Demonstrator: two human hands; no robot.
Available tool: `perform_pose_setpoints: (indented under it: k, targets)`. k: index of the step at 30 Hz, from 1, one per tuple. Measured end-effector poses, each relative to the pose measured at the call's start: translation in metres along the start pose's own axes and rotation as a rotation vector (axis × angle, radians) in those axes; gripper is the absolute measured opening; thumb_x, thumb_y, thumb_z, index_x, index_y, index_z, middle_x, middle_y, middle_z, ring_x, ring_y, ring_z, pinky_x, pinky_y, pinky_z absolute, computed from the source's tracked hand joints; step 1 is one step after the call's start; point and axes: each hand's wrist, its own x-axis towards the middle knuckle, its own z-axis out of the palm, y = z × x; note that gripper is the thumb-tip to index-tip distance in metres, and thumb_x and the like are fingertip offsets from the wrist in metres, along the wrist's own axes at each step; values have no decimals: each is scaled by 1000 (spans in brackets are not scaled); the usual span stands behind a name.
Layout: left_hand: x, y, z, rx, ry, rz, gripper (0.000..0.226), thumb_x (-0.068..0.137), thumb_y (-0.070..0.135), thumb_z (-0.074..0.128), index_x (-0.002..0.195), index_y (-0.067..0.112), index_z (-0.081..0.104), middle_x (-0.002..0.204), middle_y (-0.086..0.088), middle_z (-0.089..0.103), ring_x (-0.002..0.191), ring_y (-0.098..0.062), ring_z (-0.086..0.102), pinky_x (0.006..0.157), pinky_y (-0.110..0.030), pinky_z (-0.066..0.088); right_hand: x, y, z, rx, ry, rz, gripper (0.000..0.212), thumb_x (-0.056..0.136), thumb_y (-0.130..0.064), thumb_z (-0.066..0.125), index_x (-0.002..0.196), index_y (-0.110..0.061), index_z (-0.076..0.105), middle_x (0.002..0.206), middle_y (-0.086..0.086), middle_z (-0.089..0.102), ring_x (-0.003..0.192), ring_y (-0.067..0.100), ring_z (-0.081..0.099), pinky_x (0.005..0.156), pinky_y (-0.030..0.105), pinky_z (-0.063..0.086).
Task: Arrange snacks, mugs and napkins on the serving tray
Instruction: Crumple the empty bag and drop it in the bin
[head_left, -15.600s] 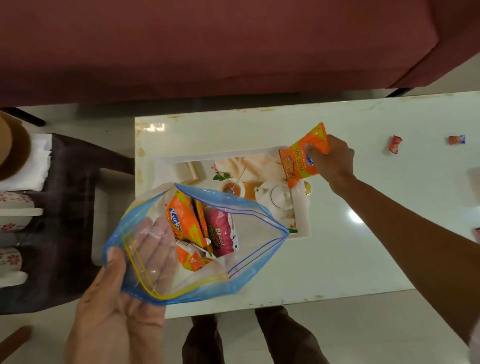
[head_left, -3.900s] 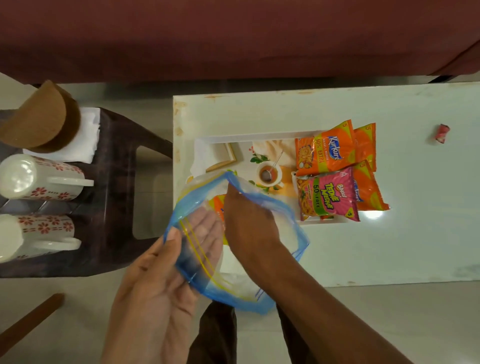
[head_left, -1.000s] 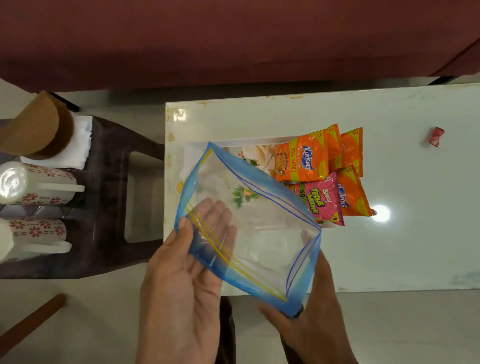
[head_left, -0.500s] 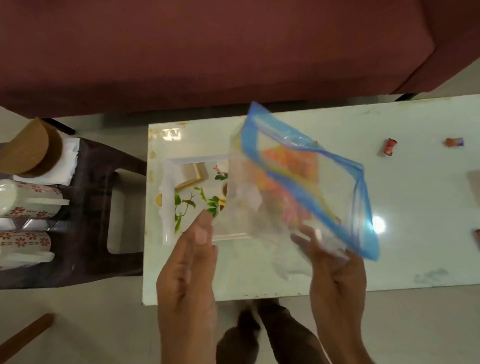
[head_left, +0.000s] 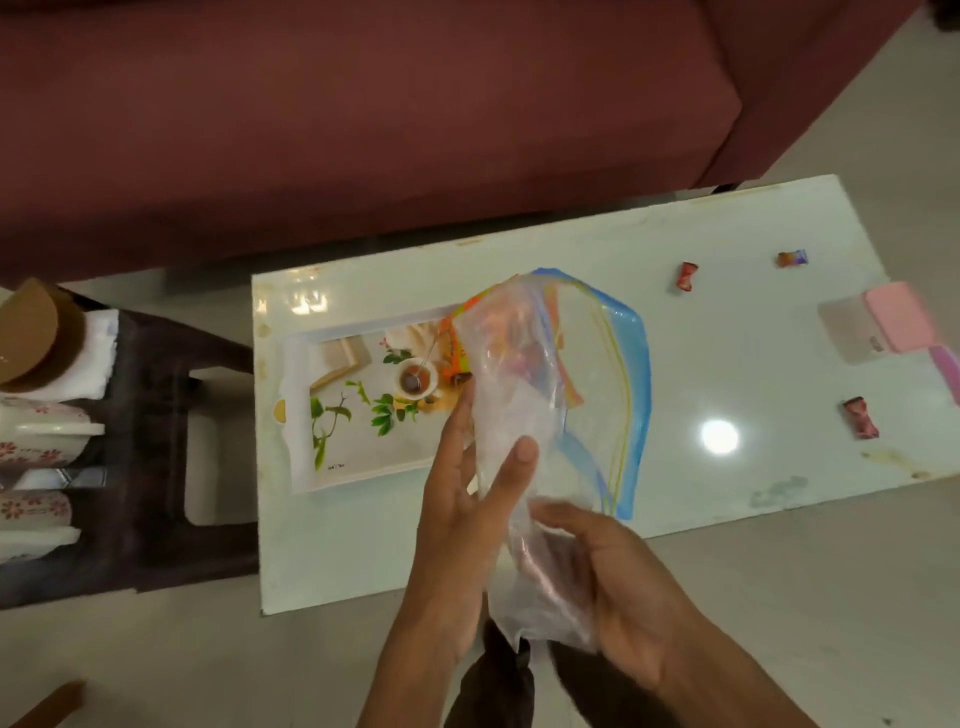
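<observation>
**A:** What are the hands doing?

**B:** The left hand (head_left: 457, 499) pinches a clear zip bag (head_left: 519, 395), thumb in front and straight fingers behind. The right hand (head_left: 618, 587) is cupped round its lower end. The bag looks empty, limp and slick.

**A:** And the snacks?

**B:** The snack packets (head_left: 454, 358) lie at the right end of the serving tray (head_left: 304, 415) on the counter (head_left: 727, 338), mostly hidden behind the bag. Only orange foil shows. I'd guess they're light, crinkly and easily crushed, so take them by a sealed edge.

**A:** The mugs?

**B:** Two mugs (head_left: 41, 441) sit on a dark stool (head_left: 156, 467) left of the counter, well apart from the tray. They're probably ceramic, so heavier and chippable. Grip each by the handle or round the body.

**A:** Napkins?

**B:** The napkins (head_left: 98, 353) are stacked on the same stool, beyond the mugs. They're soft and light, so pinch the whole stack.

**A:** How do they look?

**B:** The mugs are white with red flowers, and the napkins are plain white. The tray is white-rimmed, printed with leaves and a teacup.
</observation>
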Motion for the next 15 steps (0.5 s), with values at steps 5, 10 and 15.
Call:
perform_pose_setpoints:
  k: [5,10,15]
  targets:
    - [5,-23,39,289,101,47,53,88,21,71,108,69,59,109,35,65,108,17,58,91,-19,52,-6,-9,-33,-680,163,-221,21,79,-26,56,81,-14,73,71,6,73,61,18,69,55,30,56]
    - [27,-54,103,215,285,-84,44,82,-3,61,95,37,74,99,10,76,99,-16,71,89,-42,59,-12,-16,-108,-786,385,-701,39,78,-40,76,112,-45,57,108,-21,65,97,-3,62,74,21,56]
    - [55,-74,195,71,293,-257,33,74,-13,55,88,9,76,91,-14,78,77,-25,74,68,-30,59,-41,-72,-220,-1067,328,-1176,101,69,-59,77,149,-24,26,157,0,26,141,23,34,105,35,42]
